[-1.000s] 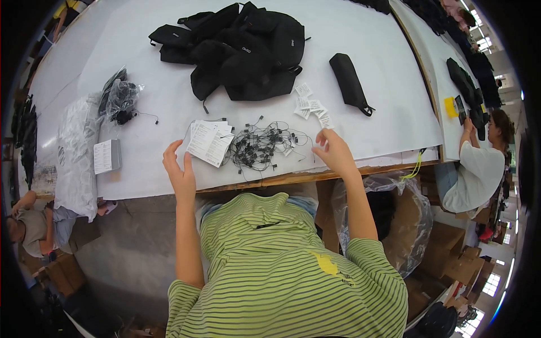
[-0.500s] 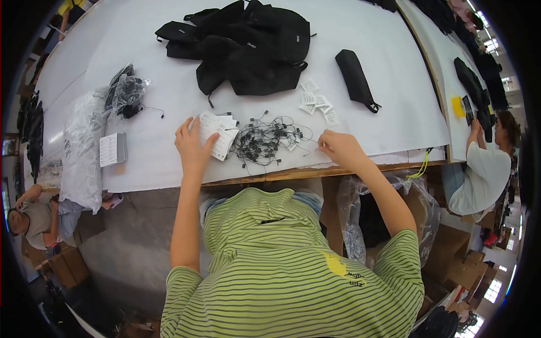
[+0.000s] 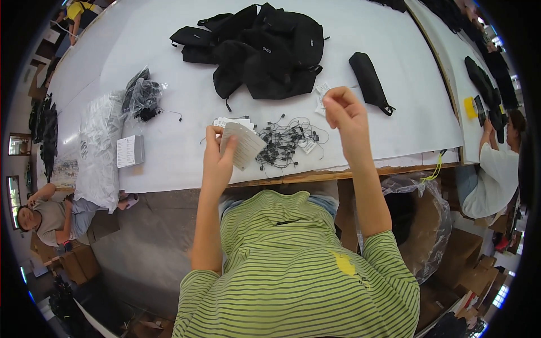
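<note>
My left hand (image 3: 218,155) is closed on a printed hang tag (image 3: 244,147), lifted and tilted between thumb and fingers. Behind it, more white tags (image 3: 235,121) lie on the table. Just right of the held tag spreads a tangle of black tag strings (image 3: 282,147) with small black ends. My right hand (image 3: 348,118) is raised over the table, thumb and fingers pinched together; what it holds, if anything, is too small to make out. Small white labels (image 3: 322,90) lie beyond its fingertips, partly hidden by the hand.
Black fabric pouches (image 3: 265,62) are heaped at the far middle, and a single black pouch (image 3: 369,80) lies to their right. On the left are a grey-edged card stack (image 3: 131,151), a clear plastic bag (image 3: 101,146) and bagged black strings (image 3: 147,96). A co-worker (image 3: 493,174) sits at right.
My left hand has raised a tag from the white pile and tilted it. My right hand has risen from beside the string tangle, upward and away. The whole view has shifted slightly.
</note>
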Tool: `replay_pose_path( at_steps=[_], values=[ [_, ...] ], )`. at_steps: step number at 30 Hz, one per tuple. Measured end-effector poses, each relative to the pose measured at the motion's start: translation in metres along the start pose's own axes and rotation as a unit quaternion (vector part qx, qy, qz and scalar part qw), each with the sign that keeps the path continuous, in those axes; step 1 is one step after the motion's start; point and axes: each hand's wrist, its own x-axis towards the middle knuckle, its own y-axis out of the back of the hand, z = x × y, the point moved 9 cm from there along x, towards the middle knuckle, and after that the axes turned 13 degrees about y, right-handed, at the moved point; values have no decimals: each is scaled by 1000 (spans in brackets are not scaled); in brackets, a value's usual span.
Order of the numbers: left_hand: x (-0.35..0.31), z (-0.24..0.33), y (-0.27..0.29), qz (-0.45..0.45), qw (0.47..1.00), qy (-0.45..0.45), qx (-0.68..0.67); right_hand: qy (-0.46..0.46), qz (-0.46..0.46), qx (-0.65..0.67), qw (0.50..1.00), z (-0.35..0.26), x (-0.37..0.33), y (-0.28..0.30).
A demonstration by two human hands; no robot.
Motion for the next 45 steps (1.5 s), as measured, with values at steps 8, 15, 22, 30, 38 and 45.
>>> replay_pose_path(
  at_steps=[8, 15, 22, 30, 38, 45],
  values=[
    [-53, 32, -53, -159, 979, 32, -123, 2, -140, -247, 959, -9, -49, -52],
    [-67, 57, -48, -86, 986, -100, -100, 104, -132, -315, 934, -42, -61, -57],
    [-82, 76, -43, -8, 986, -167, -5, 112, -139, -295, 939, -48, -67, -63],
    [-92, 90, -42, -31, 958, -281, 48, 20, -140, -318, 937, -34, -69, -52],
    [-71, 42, -68, -230, 966, 1, -119, 4, -148, -172, 974, -22, -83, -53],
    [-70, 50, -70, -218, 970, -65, -85, 19, -172, -207, 963, -27, -81, -50]
  ],
)
